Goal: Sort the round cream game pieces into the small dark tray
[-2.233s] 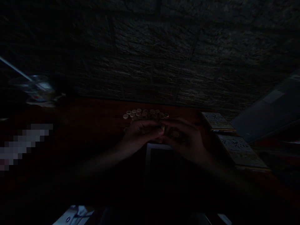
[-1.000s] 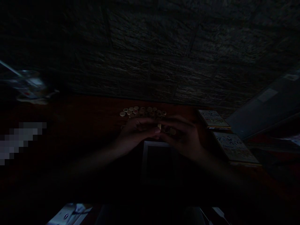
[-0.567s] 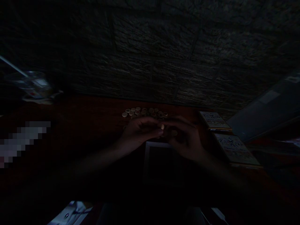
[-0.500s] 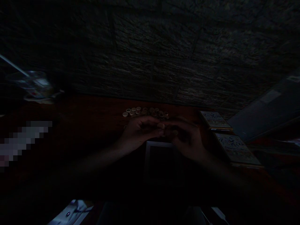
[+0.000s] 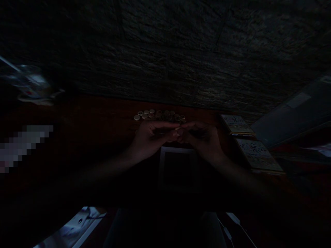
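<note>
My left hand (image 5: pixel 148 137) and my right hand (image 5: pixel 207 139) meet fingertip to fingertip above the dark table. Pinched between them is a small pale round game piece (image 5: pixel 177 128), mostly covered by the fingers. Just beyond the hands, several similar round game pieces (image 5: pixel 151 115) lie in a loose cluster, some showing dark markings on top. Below my fingers lies a shallow frame-like tray (image 5: pixel 178 150) with a light rim and a dark inside. The scene is very dark, so finer detail is lost.
Two flat boxes with printed lids (image 5: pixel 236 124) lie to the right. A clear cup (image 5: pixel 36 82) with a straw stands at the far left. A rough stone wall (image 5: pixel 168 69) rises behind the table. White cables (image 5: pixel 229 234) hang at the lower right.
Both hands have closed in on each other, and the piece between them is now more covered. The whole view has shifted, so everything sits a little higher in the picture.
</note>
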Tool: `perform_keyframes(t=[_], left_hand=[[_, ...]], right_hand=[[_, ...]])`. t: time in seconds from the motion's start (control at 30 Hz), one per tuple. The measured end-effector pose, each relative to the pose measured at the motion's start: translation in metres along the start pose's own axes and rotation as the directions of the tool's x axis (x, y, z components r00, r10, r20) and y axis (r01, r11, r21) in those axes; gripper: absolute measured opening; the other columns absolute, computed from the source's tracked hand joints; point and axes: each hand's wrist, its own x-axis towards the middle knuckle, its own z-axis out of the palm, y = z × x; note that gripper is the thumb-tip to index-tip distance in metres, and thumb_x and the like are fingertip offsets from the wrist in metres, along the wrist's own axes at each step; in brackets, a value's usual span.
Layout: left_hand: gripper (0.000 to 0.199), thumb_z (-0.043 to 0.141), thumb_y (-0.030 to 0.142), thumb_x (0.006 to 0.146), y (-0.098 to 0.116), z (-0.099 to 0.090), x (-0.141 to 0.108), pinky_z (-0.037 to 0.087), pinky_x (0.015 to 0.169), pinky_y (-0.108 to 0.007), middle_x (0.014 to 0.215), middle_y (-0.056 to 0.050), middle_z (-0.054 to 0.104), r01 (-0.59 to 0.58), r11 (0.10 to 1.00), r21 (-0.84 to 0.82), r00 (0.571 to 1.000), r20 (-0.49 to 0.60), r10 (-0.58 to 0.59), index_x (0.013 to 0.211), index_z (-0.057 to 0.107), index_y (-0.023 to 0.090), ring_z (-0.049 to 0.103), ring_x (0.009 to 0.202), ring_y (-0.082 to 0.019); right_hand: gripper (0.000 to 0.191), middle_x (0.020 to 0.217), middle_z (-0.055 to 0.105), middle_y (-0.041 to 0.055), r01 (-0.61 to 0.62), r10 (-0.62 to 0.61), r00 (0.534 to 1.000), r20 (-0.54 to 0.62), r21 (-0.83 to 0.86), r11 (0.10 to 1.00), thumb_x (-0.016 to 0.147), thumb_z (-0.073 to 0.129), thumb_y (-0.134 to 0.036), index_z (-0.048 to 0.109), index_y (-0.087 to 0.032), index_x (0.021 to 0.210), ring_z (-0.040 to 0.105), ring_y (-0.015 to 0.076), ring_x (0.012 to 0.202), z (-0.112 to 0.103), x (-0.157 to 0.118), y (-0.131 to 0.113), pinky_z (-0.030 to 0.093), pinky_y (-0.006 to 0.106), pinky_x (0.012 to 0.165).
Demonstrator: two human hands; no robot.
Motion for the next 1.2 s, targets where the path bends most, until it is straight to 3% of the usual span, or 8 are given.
perform_keyframes(t=[0.23,0.5,0.67,0.83,1.0,1.2], left_hand=[[0.02,0.078,0.028,0.085,0.0039,0.001,-0.0001,0.064,0.083,-0.035,0.107,-0.006,0.081,-0.029,0.995,0.091,0.999,-0.014,0.031,0.103,0.081,0.021,0.078,0.091,-0.024],[0.026,0.08,0.025,0.084,0.0039,0.001,-0.0011,0.062,0.088,-0.031,0.103,-0.007,0.082,-0.12,0.984,0.133,0.992,0.059,0.113,0.108,0.079,0.018,0.078,0.092,-0.021],[0.027,0.082,0.031,0.082,0.0,0.0003,-0.0002,0.064,0.083,-0.034,0.099,-0.007,0.082,-0.053,0.995,0.081,0.999,0.005,0.053,0.105,0.08,0.018,0.078,0.086,-0.023],[0.023,0.077,0.033,0.086,0.0004,0.0014,0.0009,0.064,0.082,-0.037,0.1,-0.005,0.082,0.033,0.999,-0.036,0.999,-0.012,-0.033,0.106,0.081,0.022,0.079,0.086,-0.023],[0.023,0.079,0.03,0.085,0.0017,-0.0006,0.0001,0.064,0.082,-0.034,0.104,-0.005,0.082,-0.034,0.998,0.06,0.999,-0.012,0.035,0.106,0.081,0.021,0.078,0.088,-0.022],[0.026,0.081,0.029,0.083,0.0044,0.0,-0.0014,0.063,0.086,-0.033,0.109,-0.007,0.081,-0.113,0.98,0.162,0.994,0.022,0.111,0.107,0.08,0.019,0.078,0.093,-0.023]], right_hand=[[0.037,0.08,0.077,0.0029,0.019,-0.02,1.0,-0.022,-0.045,0.999,0.065,0.094,-0.041,0.074,-0.019,0.086,0.071,0.0142,0.064,0.0016,0.0001,0.0061,0.06,0.027,0.061],[0.034,0.07,0.075,0.003,-0.027,0.028,1.0,0.006,-0.054,0.998,0.077,0.083,-0.051,0.076,-0.018,0.08,0.069,0.0142,0.062,0.0012,-0.0003,-0.0015,0.057,0.025,0.059],[0.034,0.067,0.074,0.0019,-0.051,0.051,0.999,0.003,-0.046,0.998,0.079,0.081,-0.052,0.076,-0.018,0.077,0.069,0.0141,0.059,0.0006,0.0006,0.0001,0.058,0.026,0.058],[0.033,0.075,0.077,0.0012,-0.051,0.051,0.998,0.021,0.016,0.999,0.072,0.089,-0.042,0.078,-0.02,0.094,0.071,0.0148,0.063,0.001,0.0004,0.0015,0.061,0.028,0.061],[0.035,0.087,0.08,0.0036,-0.031,0.031,0.999,0.009,0.021,0.999,0.066,0.093,-0.036,0.078,-0.02,0.093,0.073,0.0157,0.071,0.0012,-0.0005,0.0034,0.061,0.028,0.068],[0.027,0.077,0.078,0.0022,-0.034,0.034,0.999,0.024,0.022,0.999,0.073,0.089,-0.042,0.079,-0.02,0.085,0.072,0.015,0.068,0.0012,-0.0008,0.0023,0.058,0.027,0.065]])
